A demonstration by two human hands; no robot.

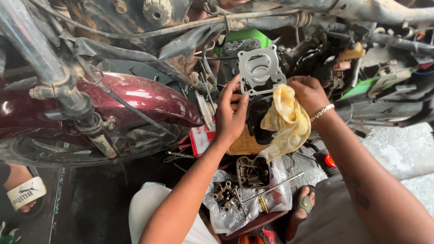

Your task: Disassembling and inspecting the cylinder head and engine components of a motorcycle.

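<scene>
We see a big motorbike frame above both hands, with dirty tubes and cables all over it. To the left of our left hand sits a shiny dark red mudguard over a wheel. A thick metal fork tube runs down in front of the mudguard, farther left.

Below our hands there is a clear plastic bag spread out between our knees. On the bag lies a dark metal engine part shaped like an open box. Just left of the box we see a small pile of little metal bits, and a long thin rod lies just right of it.

Our right hand squeezes a yellow cloth, and the cloth hangs down from it. Our left hand is up next to it, with the fingers holding the left edge of a flat grey gasket. The gasket stands up between the two hands, just above them, with a big round hole in the middle. The cloth seems to touch its lower right corner, but we cannot be sure.

The two hands are near each other but do not touch.

Far to the left, low down, a foot in a white sandal pokes in.
</scene>
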